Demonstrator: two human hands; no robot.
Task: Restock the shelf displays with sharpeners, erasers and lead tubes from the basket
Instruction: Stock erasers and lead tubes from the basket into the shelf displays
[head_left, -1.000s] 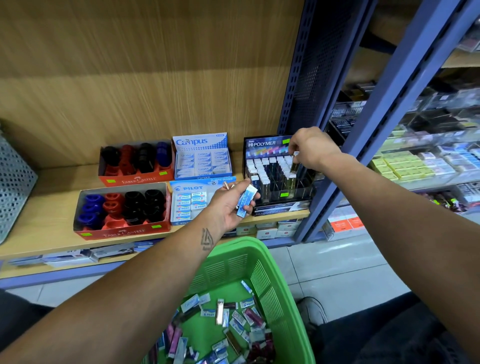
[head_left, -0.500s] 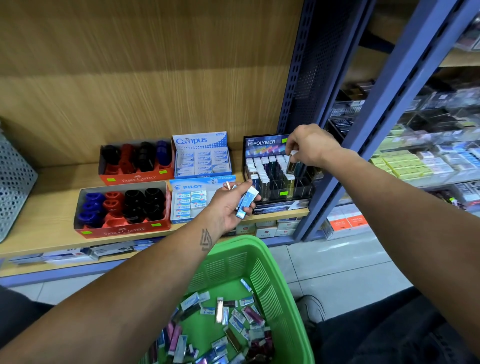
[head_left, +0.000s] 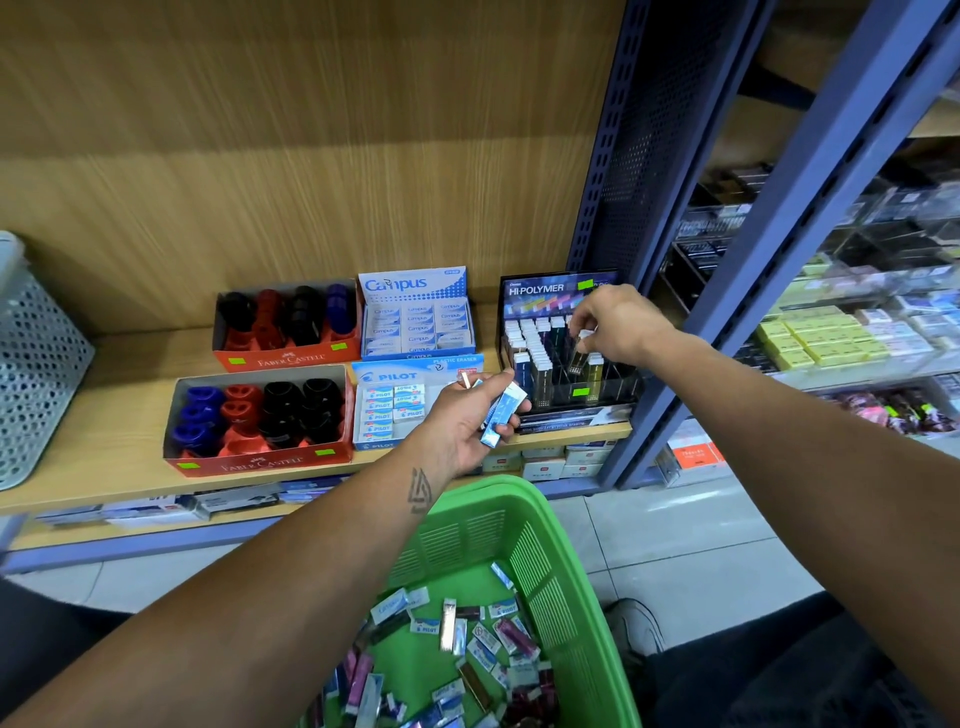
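We are midway: our right hand (head_left: 621, 325) pinches a lead tube (head_left: 577, 357) over the rack (head_left: 563, 291), our left hand (head_left: 470, 421) grips erasers (head_left: 500, 414), and the basket (head_left: 561, 561) near us holds plenty.

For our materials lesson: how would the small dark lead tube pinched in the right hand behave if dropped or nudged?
The small dark lead tube looks rigid and light: the right hand lifts it with fingertips alone. Its slim shape would probably tip easily outside the black Hi-Polymer display rack.

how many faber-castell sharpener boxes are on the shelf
2: one Faber-Castell box at the shelf's front left, and a second Faber-Castell box right behind it, beside the Campus eraser box.
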